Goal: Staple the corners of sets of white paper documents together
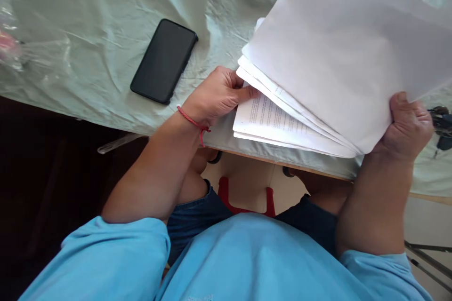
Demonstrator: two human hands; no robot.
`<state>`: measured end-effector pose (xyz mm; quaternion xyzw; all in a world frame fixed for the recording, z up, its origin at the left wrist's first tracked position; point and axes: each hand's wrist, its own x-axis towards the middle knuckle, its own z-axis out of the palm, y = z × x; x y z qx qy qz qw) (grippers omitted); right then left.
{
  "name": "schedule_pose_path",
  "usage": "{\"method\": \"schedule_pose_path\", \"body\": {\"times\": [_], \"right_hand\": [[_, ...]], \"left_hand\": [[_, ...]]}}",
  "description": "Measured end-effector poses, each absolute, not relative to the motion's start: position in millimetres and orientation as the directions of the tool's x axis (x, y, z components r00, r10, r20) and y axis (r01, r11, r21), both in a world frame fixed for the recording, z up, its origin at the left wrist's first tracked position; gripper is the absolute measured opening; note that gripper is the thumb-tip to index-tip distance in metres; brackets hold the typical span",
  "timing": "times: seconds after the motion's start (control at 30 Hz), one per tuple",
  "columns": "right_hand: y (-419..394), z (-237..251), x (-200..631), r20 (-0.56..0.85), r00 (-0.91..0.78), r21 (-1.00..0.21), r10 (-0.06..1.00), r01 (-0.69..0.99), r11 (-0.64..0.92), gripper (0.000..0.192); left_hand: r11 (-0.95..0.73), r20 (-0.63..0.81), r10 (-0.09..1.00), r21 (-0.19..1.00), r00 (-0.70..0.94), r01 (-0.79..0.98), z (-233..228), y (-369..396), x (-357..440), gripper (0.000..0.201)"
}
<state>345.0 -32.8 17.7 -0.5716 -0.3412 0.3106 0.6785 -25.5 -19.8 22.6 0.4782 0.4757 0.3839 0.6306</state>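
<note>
A stack of paper sheets [328, 51] fans out over the table's near edge, its top sheet blank and a lower page [275, 115] printed with lines of text. My left hand [226, 91] pinches the left edge of some sheets, thumb on top and fingertips hidden beneath. A thin red string circles that wrist. At the lower right corner, my right hand [406, 124] is closed on the sheets with its thumb on the top page; its other fingers are partly out of sight. Several page edges show apart between the hands.
A black smartphone [164, 61] lies on the pale green tablecloth [102, 56], left of the papers. Clear plastic wrapping [38, 51] sits at the far left. Dark keys or a similar small object [443, 127] lie beyond my right hand. Part of a red stool [228, 193] shows below.
</note>
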Motion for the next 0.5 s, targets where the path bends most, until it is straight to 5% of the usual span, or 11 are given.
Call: {"method": "schedule_pose_path", "body": {"times": [0.5], "right_hand": [[-33.6, 19.9, 349.9, 0.166, 0.552, -0.981, 0.817, 0.013, 0.191, 0.013]], "left_hand": [[0.234, -0.239, 0.932, 0.971, 0.273, 0.051, 24.9, -21.2, -29.2, 0.039]]}}
